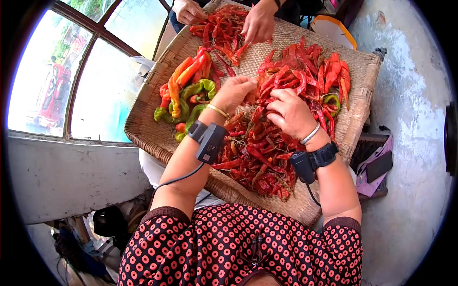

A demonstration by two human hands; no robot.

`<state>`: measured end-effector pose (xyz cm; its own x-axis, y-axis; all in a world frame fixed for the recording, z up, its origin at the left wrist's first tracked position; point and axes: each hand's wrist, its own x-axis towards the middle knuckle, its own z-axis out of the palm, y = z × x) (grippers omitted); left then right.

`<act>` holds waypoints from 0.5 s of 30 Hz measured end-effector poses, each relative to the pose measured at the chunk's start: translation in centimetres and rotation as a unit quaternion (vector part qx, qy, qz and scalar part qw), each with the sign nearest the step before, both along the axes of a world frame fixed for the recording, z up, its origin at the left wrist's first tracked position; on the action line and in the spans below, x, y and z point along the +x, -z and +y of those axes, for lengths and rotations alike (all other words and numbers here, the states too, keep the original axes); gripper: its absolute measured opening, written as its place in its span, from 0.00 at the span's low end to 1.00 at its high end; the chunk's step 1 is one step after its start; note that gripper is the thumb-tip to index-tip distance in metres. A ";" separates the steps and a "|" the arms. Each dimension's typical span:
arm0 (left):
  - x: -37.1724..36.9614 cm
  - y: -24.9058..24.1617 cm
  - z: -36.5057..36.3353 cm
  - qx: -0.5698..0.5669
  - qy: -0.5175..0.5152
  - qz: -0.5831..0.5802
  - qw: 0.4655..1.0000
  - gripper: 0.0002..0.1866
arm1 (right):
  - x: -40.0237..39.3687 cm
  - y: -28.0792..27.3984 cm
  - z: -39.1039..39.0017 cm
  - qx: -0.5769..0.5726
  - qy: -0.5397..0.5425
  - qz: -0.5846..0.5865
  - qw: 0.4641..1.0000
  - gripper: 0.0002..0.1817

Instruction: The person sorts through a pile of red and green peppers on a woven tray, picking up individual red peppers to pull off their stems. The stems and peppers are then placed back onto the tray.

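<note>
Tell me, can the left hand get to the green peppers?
Probably yes. The green peppers lie in the woven tray close to the left hand, and nothing seems to block the way.

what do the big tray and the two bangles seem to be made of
Tray: probably bamboo or similar plant strips, matt tan, judging by the tight weave.
Left wrist's bangle: smooth and pale yellow, perhaps gold-toned metal, though plastic isn't ruled out.
Right wrist's bangle: likely polished metal, from its silvery colour and bright shine.
</note>
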<state>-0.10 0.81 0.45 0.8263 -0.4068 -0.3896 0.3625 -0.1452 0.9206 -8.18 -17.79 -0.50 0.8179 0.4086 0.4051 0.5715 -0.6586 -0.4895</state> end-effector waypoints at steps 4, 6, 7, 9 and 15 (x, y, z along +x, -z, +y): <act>2.4 -0.4 1.9 -0.205 -0.182 -0.064 0.960 0.09 | 0.5 0.2 -0.4 -0.007 0.078 -0.029 0.997 0.18; 2.7 0.1 1.7 -0.172 -0.305 -0.031 0.936 0.12 | 0.6 0.9 -0.2 -0.030 0.098 -0.023 0.994 0.20; 2.5 0.4 1.7 -0.148 -0.294 -0.007 0.944 0.14 | 0.6 1.4 0.0 -0.061 0.121 -0.017 0.991 0.21; 1.7 0.5 1.4 -0.109 -0.239 0.006 0.965 0.17 | 0.7 2.2 0.2 -0.091 0.143 -0.009 0.985 0.22; -0.5 1.1 -1.2 0.002 -0.017 -0.064 0.998 0.19 | 0.6 2.2 0.1 -0.132 0.138 0.043 0.981 0.20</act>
<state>-0.64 -0.43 -0.62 0.8829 -0.3761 -0.2811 0.2463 -0.1388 0.9592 -7.56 -17.68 -2.69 0.9389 0.2472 0.2394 0.3167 -0.8929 -0.3202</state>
